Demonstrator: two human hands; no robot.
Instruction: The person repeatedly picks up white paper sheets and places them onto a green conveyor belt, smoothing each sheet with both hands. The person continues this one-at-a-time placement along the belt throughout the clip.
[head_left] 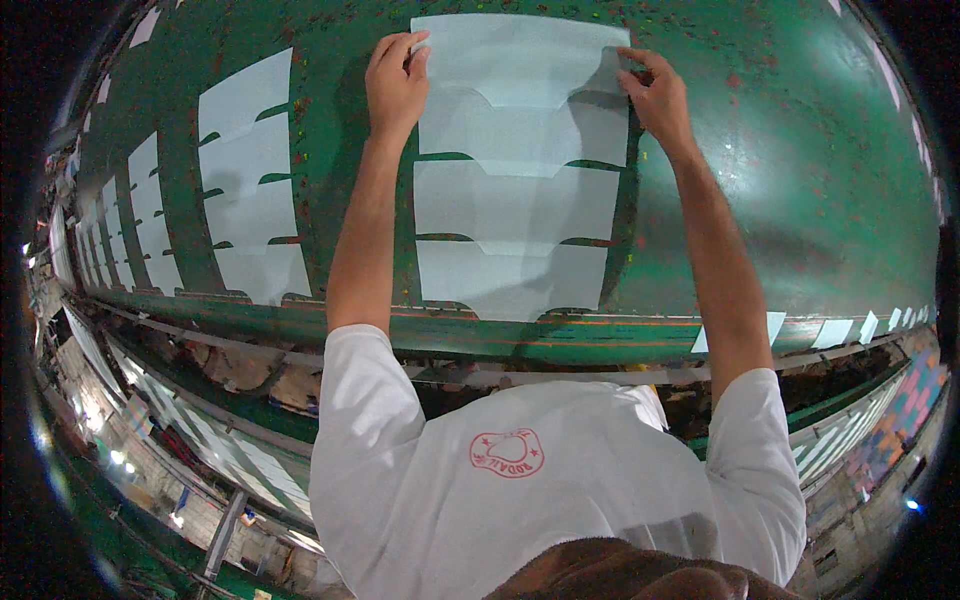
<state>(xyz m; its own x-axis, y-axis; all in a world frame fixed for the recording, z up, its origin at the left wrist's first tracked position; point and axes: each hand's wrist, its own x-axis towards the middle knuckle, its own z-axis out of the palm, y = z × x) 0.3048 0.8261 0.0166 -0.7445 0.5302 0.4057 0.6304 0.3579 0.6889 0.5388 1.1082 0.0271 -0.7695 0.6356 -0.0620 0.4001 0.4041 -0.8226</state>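
Note:
My left hand [398, 88] pinches the upper left corner of a pale, flat cut panel [520, 55], with fingertips bent over its edge. At the panel's right corner, my right hand [656, 95] grips the edge between thumb and fingers. Both arms stretch forward over a green table. The held panel is the farthest of a column. Nearer to me lie similar panels, among them a middle one [520, 205] and the nearest one [510, 278], each with a notched lower edge and a central tab. I cannot tell whether they are fabric or paper.
The long green table [740, 260] curves across the view, its surface speckled. More columns of pale panels [245, 150] lie to the left. Small pale pieces [833, 333] sit along the near edge at the right. A rail [500, 375] runs between the table and my body.

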